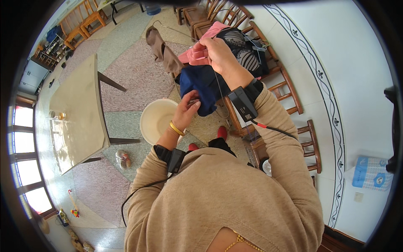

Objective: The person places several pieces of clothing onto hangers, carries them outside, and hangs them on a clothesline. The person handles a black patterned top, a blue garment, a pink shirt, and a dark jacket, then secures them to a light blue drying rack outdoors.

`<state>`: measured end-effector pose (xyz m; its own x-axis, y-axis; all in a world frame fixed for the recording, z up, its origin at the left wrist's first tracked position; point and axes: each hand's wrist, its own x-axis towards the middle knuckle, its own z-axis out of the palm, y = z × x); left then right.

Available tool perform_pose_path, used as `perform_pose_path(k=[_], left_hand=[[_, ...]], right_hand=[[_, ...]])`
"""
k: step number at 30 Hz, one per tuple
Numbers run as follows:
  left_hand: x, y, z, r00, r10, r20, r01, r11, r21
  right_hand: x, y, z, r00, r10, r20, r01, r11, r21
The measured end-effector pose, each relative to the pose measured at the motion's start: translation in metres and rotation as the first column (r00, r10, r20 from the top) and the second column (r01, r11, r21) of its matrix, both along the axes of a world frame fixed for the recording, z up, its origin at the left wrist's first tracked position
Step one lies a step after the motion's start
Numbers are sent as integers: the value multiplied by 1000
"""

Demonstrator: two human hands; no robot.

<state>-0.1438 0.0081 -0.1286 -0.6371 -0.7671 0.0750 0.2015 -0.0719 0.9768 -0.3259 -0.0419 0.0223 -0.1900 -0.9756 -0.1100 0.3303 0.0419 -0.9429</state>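
In the upper middle, my right hand (214, 55) grips a thin wire clothes hanger (179, 31). The hook points to the upper left, and a stretch of wire hangs below the hand beside a dark blue garment (198, 82). My left hand (187, 108) pinches the lower left edge of this garment between thumb and fingers. Behind it are a brown garment (163, 52), a pink cloth (217, 29) and a black garment with a lace pattern (242, 47), heaped at the wooden chairs. How the blue garment is supported underneath is hidden.
A cream plastic bucket (159, 118) stands on the floor by my left forearm. Left of it are a table (78, 119) and a plastic bag (123, 159). Wooden chairs (291, 91) line the tiled wall at right. My red shoes (222, 133) show below.
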Motion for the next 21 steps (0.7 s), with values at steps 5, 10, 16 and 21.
perform_pose_path(k=[5, 10, 16, 21], left_hand=[[4, -5, 19, 997, -66, 51, 60, 993, 98], [-3, 4, 30, 985, -79, -151, 118, 956, 269], [4, 11, 13, 988, -152, 31, 133, 932, 338], [13, 10, 9, 923, -143, -358, 318, 808, 495]], right_hand=[[3, 3, 2, 999, -27, -25, 28, 1000, 7], [10, 6, -1, 999, 34, -29, -33, 999, 21], [10, 4, 0, 999, -21, -36, 20, 999, -33], [10, 4, 0, 997, -6, -73, 4, 1000, -22]])
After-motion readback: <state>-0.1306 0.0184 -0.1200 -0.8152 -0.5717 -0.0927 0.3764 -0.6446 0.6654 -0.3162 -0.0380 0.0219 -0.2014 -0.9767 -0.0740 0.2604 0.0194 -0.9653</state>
